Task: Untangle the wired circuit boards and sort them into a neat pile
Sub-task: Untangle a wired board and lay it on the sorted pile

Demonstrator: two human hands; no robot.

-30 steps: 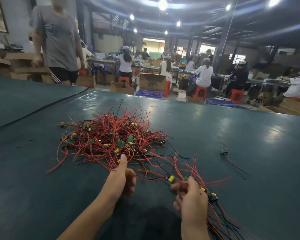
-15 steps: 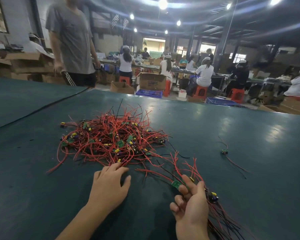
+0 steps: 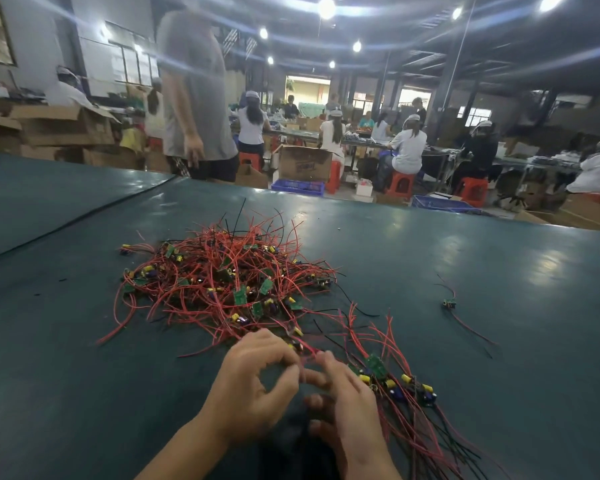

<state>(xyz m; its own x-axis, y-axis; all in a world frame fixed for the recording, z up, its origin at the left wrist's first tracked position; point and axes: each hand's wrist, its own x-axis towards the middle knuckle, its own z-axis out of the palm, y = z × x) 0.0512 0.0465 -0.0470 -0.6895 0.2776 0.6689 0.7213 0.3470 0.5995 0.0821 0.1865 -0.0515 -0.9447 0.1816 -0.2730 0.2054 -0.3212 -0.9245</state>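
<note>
Untangling under way at a dark green desk (image 3: 84, 375). Pinches a thin red wire (image 3: 307, 353) between thumb and curled fingertips of the left hand (image 3: 253, 386), at the near fringe of the big tangled heap of red and black wires and small green circuit boards (image 3: 222, 282) lying just ahead of that hand. Reaches in alongside with the right hand (image 3: 347, 403), fingers loosely spread and blurred, forefinger close to the same wire; cannot tell whether gripping anything.

Just to the right of the right hand: a smaller bundle of boards (image 3: 402, 389) with yellow and blue components, leads running roughly one way toward the near edge of the desk. Seemingly the sorted pile, started but slim. Well off to the right of both hands, one stray wired board (image 3: 449, 303) on its own.

Judging by the bulk of the heap, only an early share done, with most of the separating and stacking left.
</note>
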